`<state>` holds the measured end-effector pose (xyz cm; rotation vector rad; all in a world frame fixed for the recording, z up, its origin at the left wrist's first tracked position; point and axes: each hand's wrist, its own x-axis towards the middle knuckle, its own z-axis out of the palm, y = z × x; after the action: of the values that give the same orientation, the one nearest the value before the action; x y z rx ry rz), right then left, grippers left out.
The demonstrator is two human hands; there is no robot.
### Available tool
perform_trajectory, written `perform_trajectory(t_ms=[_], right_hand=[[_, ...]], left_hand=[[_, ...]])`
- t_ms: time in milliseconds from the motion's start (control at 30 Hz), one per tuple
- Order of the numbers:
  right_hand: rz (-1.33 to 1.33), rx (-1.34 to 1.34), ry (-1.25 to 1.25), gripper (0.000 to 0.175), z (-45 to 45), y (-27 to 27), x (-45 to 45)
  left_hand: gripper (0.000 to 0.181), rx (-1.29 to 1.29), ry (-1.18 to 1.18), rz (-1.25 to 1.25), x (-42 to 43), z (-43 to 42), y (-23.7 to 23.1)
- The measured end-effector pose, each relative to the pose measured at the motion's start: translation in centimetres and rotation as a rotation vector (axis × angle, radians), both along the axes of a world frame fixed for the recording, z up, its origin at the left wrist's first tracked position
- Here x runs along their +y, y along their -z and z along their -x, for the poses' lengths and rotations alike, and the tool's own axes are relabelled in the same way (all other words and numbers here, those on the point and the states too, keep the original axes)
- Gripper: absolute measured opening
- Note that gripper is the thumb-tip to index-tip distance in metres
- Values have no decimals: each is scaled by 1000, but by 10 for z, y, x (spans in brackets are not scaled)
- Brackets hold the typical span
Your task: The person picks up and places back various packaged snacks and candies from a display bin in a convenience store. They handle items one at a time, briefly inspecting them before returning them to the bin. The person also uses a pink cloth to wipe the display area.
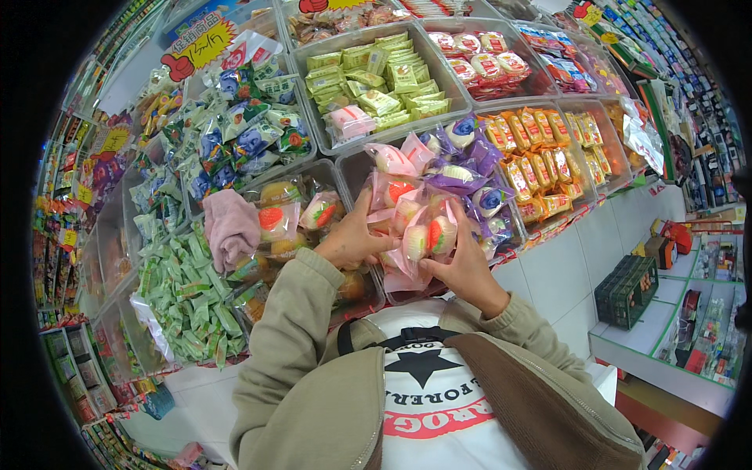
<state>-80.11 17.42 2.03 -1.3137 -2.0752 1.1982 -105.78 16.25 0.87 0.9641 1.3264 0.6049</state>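
Observation:
Both hands are at a clear plastic bin (392,297) of individually wrapped small cakes. My left hand (354,235) curves around the left side of a cluster of pink-wrapped cakes (415,226) with strawberry prints. On the right side of the same cluster, my right hand (468,267) presses its thumb and fingers around the wrappers. Purple-wrapped cakes (491,198) lie beside and behind the cluster. A folded pink cloth (232,229) rests on the neighbouring bin to the left, next to more wrapped cakes (279,220). The undersides of the held packs are hidden.
Around the hands stand bins of green packets (376,76), orange-wrapped snacks (534,132), blue-green packets (235,129) and light green sticks (185,294). A price sign (202,47) rises at the upper left. A dark green crate (627,291) sits on a counter at right.

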Motion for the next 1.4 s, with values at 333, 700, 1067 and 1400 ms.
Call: perform_trajectory(t_ms=[333,700,1067,1400], right_hand=[[-60,172,11,127,16,16,-14],[-161,270,-62,114,21,-10,-14],[-262,413,-381,113,70,-60,-9],[394,501,-788,110,135,-33,-36]], left_hand=[[118,11,119,6,16,0,-7],[111,-103,5,-243,-16,1,-28],[97,-64,-204,-255,-82,57,-110],[89,-100,-746,-72,-205,52,-89]])
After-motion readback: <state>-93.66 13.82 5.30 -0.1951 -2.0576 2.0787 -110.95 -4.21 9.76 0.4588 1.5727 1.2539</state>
